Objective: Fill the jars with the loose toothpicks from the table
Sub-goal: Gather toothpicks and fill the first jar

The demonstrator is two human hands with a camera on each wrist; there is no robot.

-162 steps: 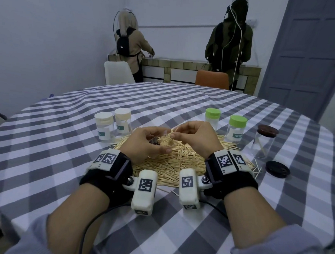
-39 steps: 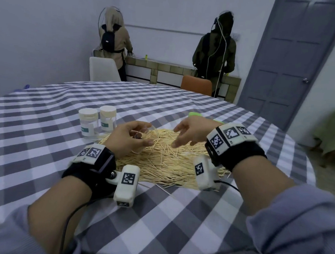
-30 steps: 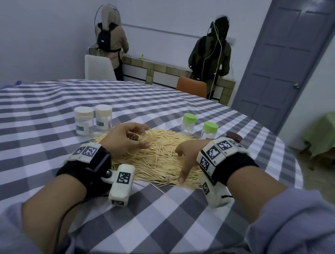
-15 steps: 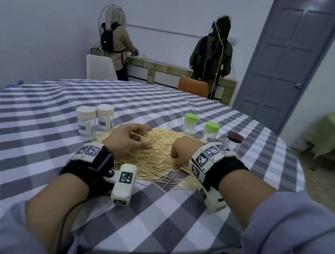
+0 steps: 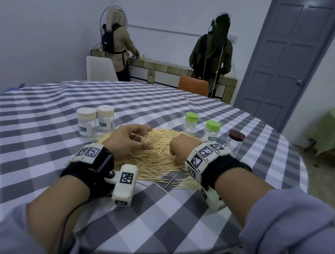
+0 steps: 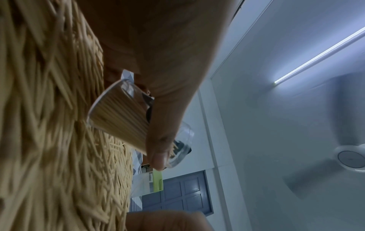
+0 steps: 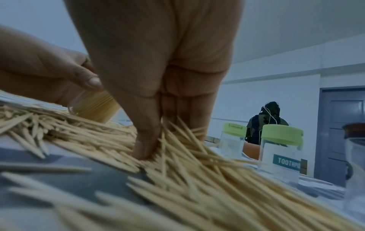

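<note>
Hands gathering toothpicks over a round desk [image 5: 85,106] draped in grey-and-white checked cloth.
A flat heap of thin pale wooden toothpicks [image 5: 156,161] lies mid-desk; the left hand [image 5: 126,142] curls round a tilted clear plastic jar [image 6: 120,115] packed with sticks, just above it, while the right hand [image 5: 181,149] pinches a tuft from the heap, fingertips [image 7: 146,150] pressed together.
</note>
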